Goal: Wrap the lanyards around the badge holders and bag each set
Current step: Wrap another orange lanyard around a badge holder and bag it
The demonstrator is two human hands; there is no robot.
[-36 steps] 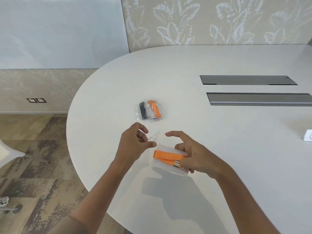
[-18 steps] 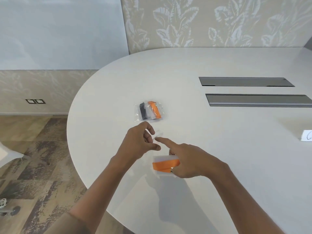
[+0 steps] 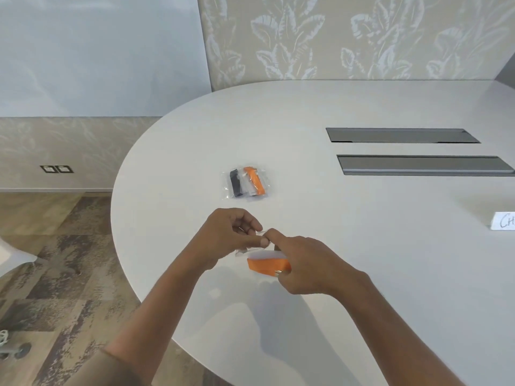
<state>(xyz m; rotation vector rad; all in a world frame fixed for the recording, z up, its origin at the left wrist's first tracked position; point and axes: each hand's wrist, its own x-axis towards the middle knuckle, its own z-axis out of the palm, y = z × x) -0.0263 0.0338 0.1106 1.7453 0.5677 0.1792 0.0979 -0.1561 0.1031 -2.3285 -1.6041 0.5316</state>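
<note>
Your left hand point(image 3: 231, 238) pinches the clear bag's point(image 3: 245, 250) flap while your right hand point(image 3: 303, 267) grips the orange-lanyard-wrapped badge holder point(image 3: 267, 264) inside it, forefinger pressing the flap. The thin film could slip or crease, sealing crooked. A finished bagged set point(image 3: 246, 183) lies beyond your hands.

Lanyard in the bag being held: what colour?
Orange lanyard, seen in the head view, only partly visible beside the right hand.
</note>
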